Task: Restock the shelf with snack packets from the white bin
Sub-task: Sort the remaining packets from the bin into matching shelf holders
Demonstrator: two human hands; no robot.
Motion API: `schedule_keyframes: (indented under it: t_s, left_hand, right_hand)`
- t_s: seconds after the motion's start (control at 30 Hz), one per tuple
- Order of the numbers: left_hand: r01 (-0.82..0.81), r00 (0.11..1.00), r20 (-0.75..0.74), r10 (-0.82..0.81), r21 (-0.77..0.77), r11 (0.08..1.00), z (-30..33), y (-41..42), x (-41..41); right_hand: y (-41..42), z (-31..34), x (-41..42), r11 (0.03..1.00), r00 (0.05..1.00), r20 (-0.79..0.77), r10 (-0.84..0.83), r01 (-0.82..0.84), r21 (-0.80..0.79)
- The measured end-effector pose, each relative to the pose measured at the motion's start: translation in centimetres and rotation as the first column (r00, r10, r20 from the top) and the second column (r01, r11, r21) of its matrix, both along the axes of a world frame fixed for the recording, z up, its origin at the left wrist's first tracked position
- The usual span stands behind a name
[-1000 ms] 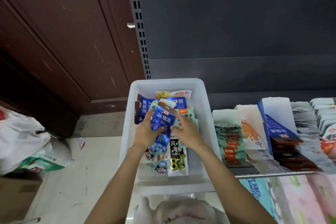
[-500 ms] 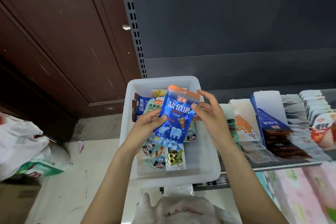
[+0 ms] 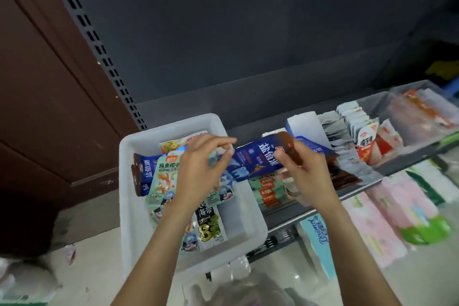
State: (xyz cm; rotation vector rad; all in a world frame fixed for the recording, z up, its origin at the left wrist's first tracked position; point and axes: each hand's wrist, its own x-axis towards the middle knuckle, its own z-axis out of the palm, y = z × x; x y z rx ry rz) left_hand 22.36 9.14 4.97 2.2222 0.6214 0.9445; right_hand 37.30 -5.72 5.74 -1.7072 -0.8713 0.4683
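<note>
- The step in hand looks like the carry: one blue snack packet (image 3: 253, 159) is out of the white bin (image 3: 139, 206) and hangs sideways in the air, spanning the gap between the bin's right rim and the shelf (image 3: 372, 176).
- The right hand (image 3: 308, 171) pinches the packet's brown top edge between thumb and fingers, right over the row of matching blue packets (image 3: 320, 150) on the shelf.
- The left hand (image 3: 198, 169) sits at the packet's other end with fingers loosely curled; the picture is blurred there, so I cannot tell whether it grips the packet or only touches it.
- The two hands are apart, one at each end of the packet.
- My guess at the next move: turn the packet upright, brown edge up, and slide it into the front of the blue row, keeping clear of the green-and-orange stack (image 3: 267, 192) just beside it.
- The packet is limp film, so it may flop or catch on neighbouring packets if held by one edge only.
- Several packets are left in the bin, so the restock is partly done at best.
- Writing: the held packet shows large white Chinese characters, 盐值派 as far as I can read them. A mint-green packet (image 3: 165, 179) in the bin reads roughly 摸鱼搭子. A dark packet (image 3: 210, 227) shows a gold "8". A red-and-white packet (image 3: 366, 143) further along the shelf has characters too blurred to read.
</note>
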Motion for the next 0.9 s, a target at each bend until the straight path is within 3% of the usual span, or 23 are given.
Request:
schedule_keyframes:
  t_s: [0.13, 0.3, 0.4, 0.5, 0.63, 0.8, 0.9]
  left_hand:
    - [0.037, 0.996, 0.089, -0.026, -0.127, 0.991, 0.5, -2.3, 4.5]
    - [0.097, 0.973, -0.152, -0.174, -0.414, 0.905, -1.4, -5.0, 11.2]
    - [0.036, 0.927, -0.332, -0.173, -0.38, 0.924, -3.6, -6.0, 15.2]
    - [-0.05, 0.869, -0.482, -0.114, -0.314, 0.948, -5.7, -6.1, 18.2]
    - [-0.124, 0.869, -0.494, -0.036, -0.287, 0.95, -6.8, -7.1, 19.9]
    - [-0.192, 0.856, -0.516, 0.028, -0.267, 0.944, -7.2, -8.0, 20.8]
    - [-0.217, 0.866, -0.498, 0.052, -0.278, 0.936, -7.6, -8.5, 20.8]
  right_hand:
    - [-4.1, -0.2, 3.8, 0.951, 0.959, -0.099, -0.265, 0.277, 0.136]
    - [-7.5, -0.1, 9.7, 0.817, 0.85, -0.116, -0.513, 0.525, 0.237]
    - [-7.8, -1.4, 13.5, 0.824, 0.828, 0.06, -0.557, 0.542, 0.165]
    - [-7.0, -2.4, 16.3, 0.871, 0.849, 0.21, -0.485, 0.49, 0.032]
    - [-5.5, -1.8, 18.1, 0.959, 0.891, 0.397, -0.221, 0.273, -0.077]
    - [-2.7, -2.5, 19.4, 0.99, 0.72, 0.69, 0.074, 0.029, -0.137]
    - [-1.9, -3.9, 19.1, 0.928, 0.613, 0.711, 0.345, -0.109, -0.356]
